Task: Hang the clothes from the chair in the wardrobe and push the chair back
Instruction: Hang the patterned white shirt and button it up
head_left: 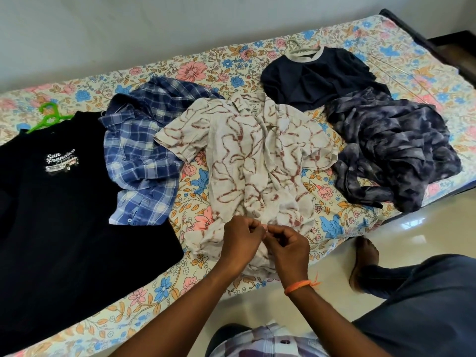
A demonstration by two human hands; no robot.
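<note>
- Now both hands meet at the near hem of the cream patterned shirt (257, 155), spread on the bed (399, 60).
- Left hand (240, 237) and right hand (288, 244) — fingers curled, pinching the fabric.

The scene is evenly, brightly lit; glare is seen on the glossy pale tiled floor (409, 225), and edges are bowed.

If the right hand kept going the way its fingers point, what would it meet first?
Its fingers point left, so the right hand would most likely meet the left hand first; their fingertips are almost touching over the cream shirt hem. Depth between them is unclear.
</note>
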